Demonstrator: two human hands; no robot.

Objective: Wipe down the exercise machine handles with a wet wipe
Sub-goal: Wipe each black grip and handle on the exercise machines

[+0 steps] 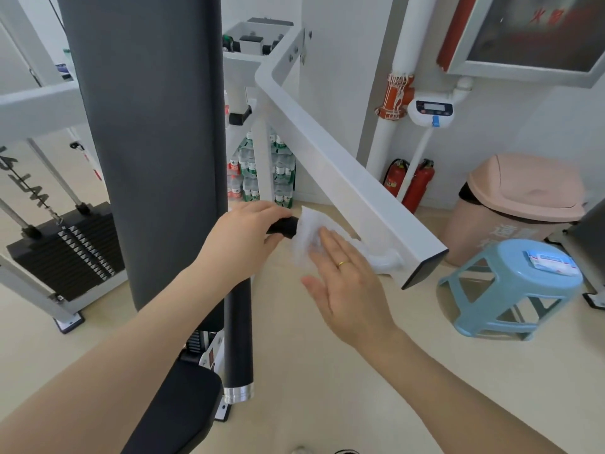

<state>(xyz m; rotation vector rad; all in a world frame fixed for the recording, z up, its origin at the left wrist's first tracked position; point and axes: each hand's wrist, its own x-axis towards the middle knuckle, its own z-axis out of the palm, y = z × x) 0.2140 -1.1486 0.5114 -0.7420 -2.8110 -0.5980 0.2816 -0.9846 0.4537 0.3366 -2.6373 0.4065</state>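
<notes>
A black-gripped handle [284,226] sticks out sideways from the end of the machine's white arm [353,178]. My left hand [244,239] grips the free end of the handle, fingers curled over it. A white wet wipe [307,235] is draped over the middle of the handle. My right hand [347,283] lies flat with straight fingers, its fingertips pressing the wipe against the handle. The handle's white base [386,262] shows just right of my right hand.
A tall dark padded column [147,142] stands at left, with a black roller [238,339] beneath it and a weight stack [70,249] beyond. At right, a blue stool [510,283] carries a wipes packet [551,262], beside a pink bin [520,204]. Fire extinguishers [411,185] lean by the wall.
</notes>
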